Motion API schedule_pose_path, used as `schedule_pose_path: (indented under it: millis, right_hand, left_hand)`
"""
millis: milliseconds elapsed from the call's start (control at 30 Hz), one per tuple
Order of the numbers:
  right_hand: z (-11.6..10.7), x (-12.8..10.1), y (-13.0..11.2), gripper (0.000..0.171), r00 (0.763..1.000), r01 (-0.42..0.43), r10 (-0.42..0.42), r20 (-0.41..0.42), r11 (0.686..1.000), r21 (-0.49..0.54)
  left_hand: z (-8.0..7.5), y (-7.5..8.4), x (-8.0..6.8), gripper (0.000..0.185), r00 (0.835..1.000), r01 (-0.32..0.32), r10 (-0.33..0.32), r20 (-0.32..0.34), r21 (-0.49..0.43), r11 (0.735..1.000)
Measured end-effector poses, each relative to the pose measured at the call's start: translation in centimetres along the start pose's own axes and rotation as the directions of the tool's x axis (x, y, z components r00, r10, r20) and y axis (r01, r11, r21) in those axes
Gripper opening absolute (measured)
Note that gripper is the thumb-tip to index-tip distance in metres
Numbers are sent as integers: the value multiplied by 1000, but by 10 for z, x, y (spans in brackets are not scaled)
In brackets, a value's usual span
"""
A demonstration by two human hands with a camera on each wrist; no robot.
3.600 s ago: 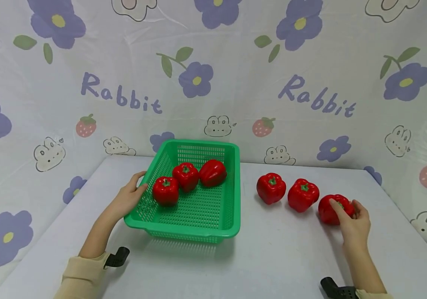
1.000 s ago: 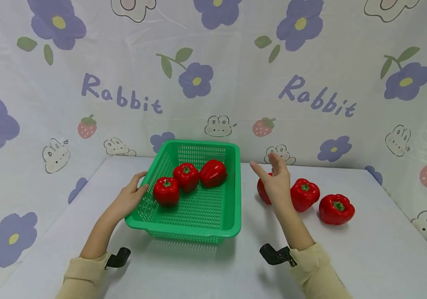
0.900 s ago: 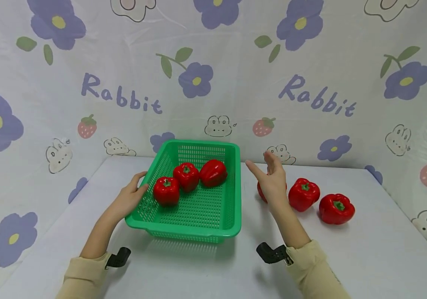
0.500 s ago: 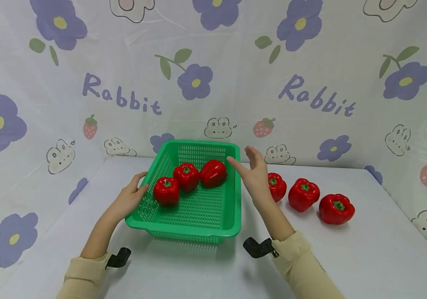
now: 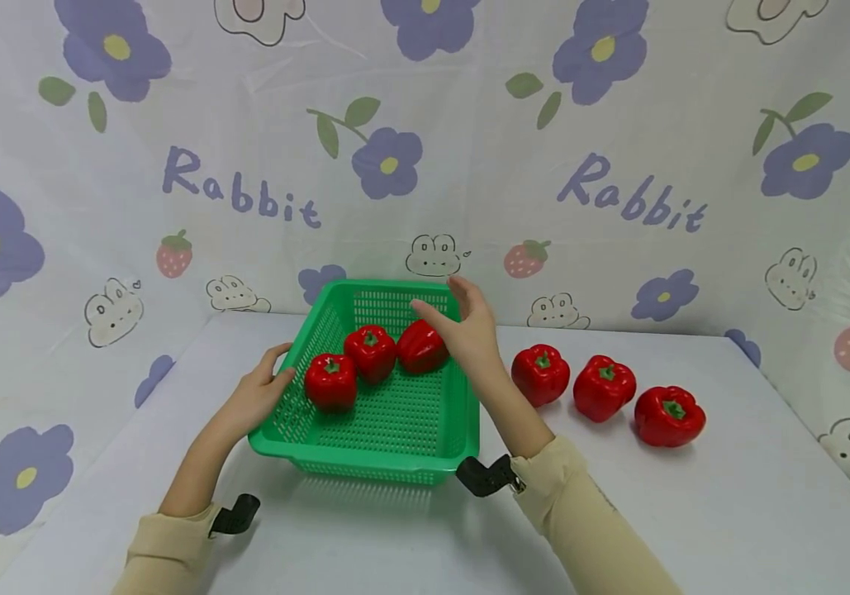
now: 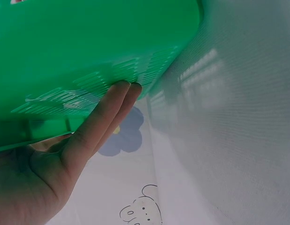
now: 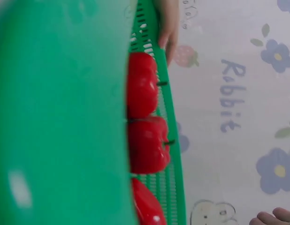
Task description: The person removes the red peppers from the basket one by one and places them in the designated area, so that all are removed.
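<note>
A green basket (image 5: pixel 462 388) sits on the white table (image 5: pixel 692 512), and everything else can be placed from it. The left hand (image 5: pixel 257 395) rests against the basket's left wall, thumb up at the rim and the straight fingers lying together along the outside of the mesh; the left wrist view shows those fingers (image 6: pixel 105 117) flat and side by side under the green plastic. The right hand (image 5: pixel 467 330) hovers over the basket's far right corner, holding nothing, with its fingers straight and loosely spread and the thumb pointing toward the middle of the basket. Just beneath it, inside the basket at the far end, lies a red pepper on its side (image 5: pixel 417 349). Left of that one, also inside, stand two more peppers with green stems up: one in the middle (image 5: pixel 369 352) and one nearer the left wall (image 5: pixel 330 382), close to the left hand. Outside the basket, to its right on the table, three more peppers stand in a row: the nearest (image 5: pixel 539 374), the next (image 5: pixel 604 387) and the farthest (image 5: pixel 669 416).
</note>
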State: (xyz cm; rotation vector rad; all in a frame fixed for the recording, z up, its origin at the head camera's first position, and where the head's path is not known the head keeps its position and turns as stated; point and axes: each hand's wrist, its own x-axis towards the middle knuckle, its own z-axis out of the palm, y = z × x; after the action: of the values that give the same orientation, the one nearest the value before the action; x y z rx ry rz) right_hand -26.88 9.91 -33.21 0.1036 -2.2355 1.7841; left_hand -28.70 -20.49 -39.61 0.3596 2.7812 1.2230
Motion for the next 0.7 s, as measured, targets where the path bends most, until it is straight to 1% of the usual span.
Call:
schedule_pose_path:
  millis: [167,433,600,700]
  right_hand:
    - [4,6,-4,79,999,11,-11,36,1000,-12]
    - [7,12,-10,77,996,45,-42,82,998,-33]
    - [18,16,-13,75,986,52,-46,159,998,-32]
    - [24,17,-13,74,975,55,-48,215,998,-27]
  left_hand:
    - [0,2,-1,56,1000,-5,5,-1,22,1000]
    - [1,3,-2,56,1000,0,0,-6,24,1000]
    - [2,5,-5,56,1000,4,-4,-11,25,1000]
    - [3,6,-6,56,1000,3,-2,-11,28,1000]
